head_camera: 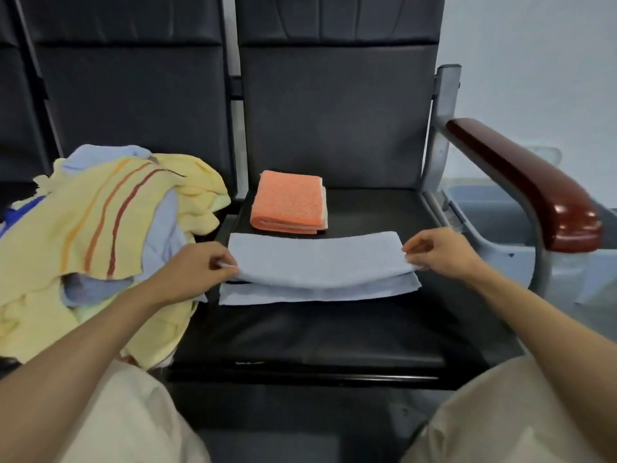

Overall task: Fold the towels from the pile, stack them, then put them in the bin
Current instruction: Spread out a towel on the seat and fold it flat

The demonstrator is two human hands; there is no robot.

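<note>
- In the head view I see a light blue towel (317, 259) lying across the black seat (317, 332) in front of me, folded over on itself lengthwise.
- My left hand (197, 265) pinches the left end of the towel's upper layer between thumb and fingers.
- My right hand (440, 252) pinches the right end of the same layer; the two hands are well apart, one at each end of the towel.
- The upper layer is lifted a little off the lower one, whose near edge shows beneath it, flat on the seat.
- A folded orange towel (290, 203) sits just behind the blue one, near the seat back.
- The pile of unfolded towels (100, 235), mostly yellow with some pale blue, lies heaped on the neighbouring seat to my left, just beside my left forearm.
- A grey bin (480, 208) stands to the right, beyond the dark red armrest (527, 182); I can only see part of it.
- My knees in beige trousers (133, 422) fill the bottom corners.
</note>
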